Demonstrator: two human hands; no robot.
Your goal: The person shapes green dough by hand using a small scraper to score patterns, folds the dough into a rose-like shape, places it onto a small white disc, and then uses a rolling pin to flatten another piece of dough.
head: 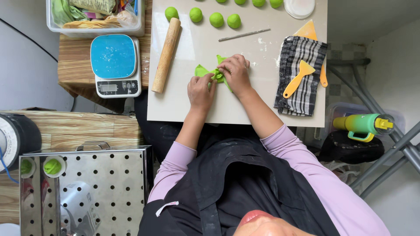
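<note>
A flat piece of green dough (201, 70) lies on the pale work board (183, 105), folded up at its middle. My left hand (200, 91) pinches the dough from the near left side. My right hand (236, 71) covers its right part, fingertips pressed on the fold beside the left hand's fingers. Both hands touch the dough and each other. A wooden rolling pin (166, 54) rests just left of them. Several green dough balls (216, 19) sit in a row at the board's far edge.
A thin metal rod (244, 34), a checked cloth (302, 94) with an orange spatula (297, 78) and a white lid (299, 6) lie on the right. A blue-topped scale (115, 64) and plastic tub (94, 26) stand left. A perforated steel box (100, 188) sits near left, a green bottle (361, 123) right.
</note>
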